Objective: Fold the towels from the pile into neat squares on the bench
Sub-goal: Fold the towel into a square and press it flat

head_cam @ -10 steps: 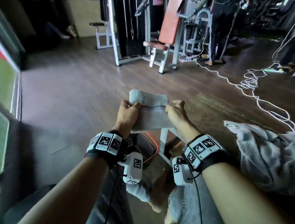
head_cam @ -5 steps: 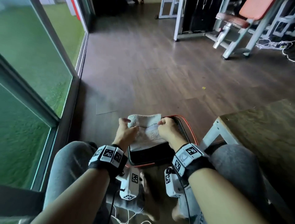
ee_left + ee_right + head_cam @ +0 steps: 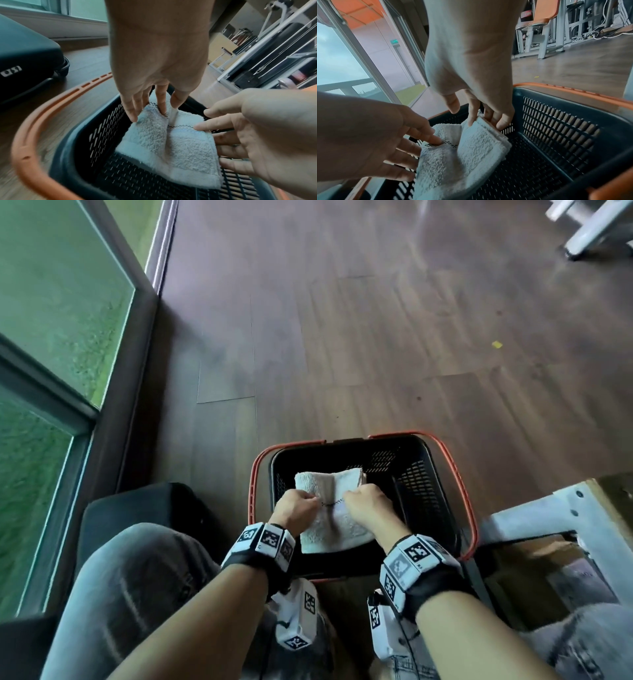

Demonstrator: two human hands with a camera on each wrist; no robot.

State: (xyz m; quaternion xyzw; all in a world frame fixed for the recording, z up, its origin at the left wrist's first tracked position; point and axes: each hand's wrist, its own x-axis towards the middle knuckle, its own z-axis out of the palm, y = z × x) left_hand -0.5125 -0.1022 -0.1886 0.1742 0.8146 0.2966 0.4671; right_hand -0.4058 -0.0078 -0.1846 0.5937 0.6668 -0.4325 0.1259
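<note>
A small white towel [image 3: 330, 520], folded to a square with a dark stitched line across it, hangs inside a black mesh basket [image 3: 423, 491] with orange handles. My left hand [image 3: 301, 503] pinches its upper left edge. My right hand [image 3: 359, 501] pinches the upper right edge. In the left wrist view the left hand [image 3: 154, 112] grips the towel [image 3: 171, 146] between thumb and fingers, low in the basket [image 3: 96, 136]. The right wrist view has the right hand [image 3: 476, 117] holding the towel [image 3: 462, 155] by its folded edge. The towel pile is out of view.
The basket stands on the dark wood floor between my knees. The bench's white frame [image 3: 534, 511] is right of the basket. A black padded case [image 3: 137, 501] lies to the left beside the window [image 3: 61, 302]. A gym machine's foot [image 3: 596, 231] shows far right.
My head has tipped down from the gym room to the basket. Both hands have brought the folded towel down from chest height into the basket, keeping the same hold.
</note>
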